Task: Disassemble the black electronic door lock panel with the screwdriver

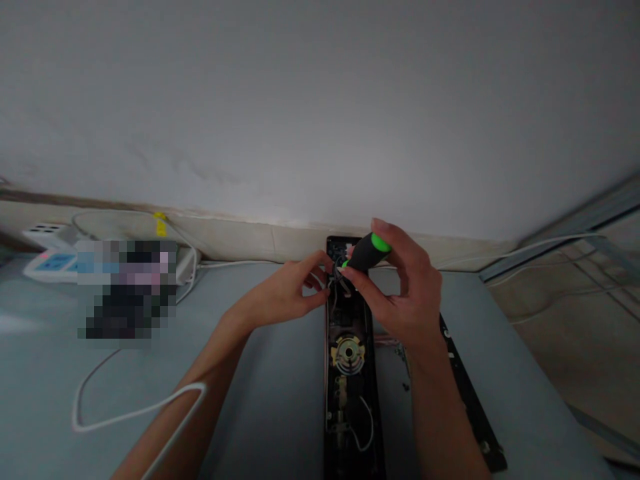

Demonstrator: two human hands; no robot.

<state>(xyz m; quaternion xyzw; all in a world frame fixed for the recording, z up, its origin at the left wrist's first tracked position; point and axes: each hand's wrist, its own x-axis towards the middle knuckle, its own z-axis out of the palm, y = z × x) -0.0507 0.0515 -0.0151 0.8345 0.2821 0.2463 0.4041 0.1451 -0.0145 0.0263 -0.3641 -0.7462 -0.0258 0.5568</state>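
Note:
A screwdriver [367,252] with a black and green handle is held in my right hand [407,293], tilted, its lower end down at the far end of a long black casing [329,400]. The screwdriver's tip is hidden. My left hand [290,287] is at the casing's left edge near the same end, fingers bent around some wires [345,285]; whether it pinches one I cannot make out. Inside the opened casing sit a round speaker [349,353] and a loop of white wire [369,427].
A long black panel [473,400] lies to the right of the casing, with small dark screws [405,386] between them. At the left stand a power strip [55,265] and a blurred-out object [130,293]. A white cable [135,417] crosses my left forearm. A wall [300,120] rises behind.

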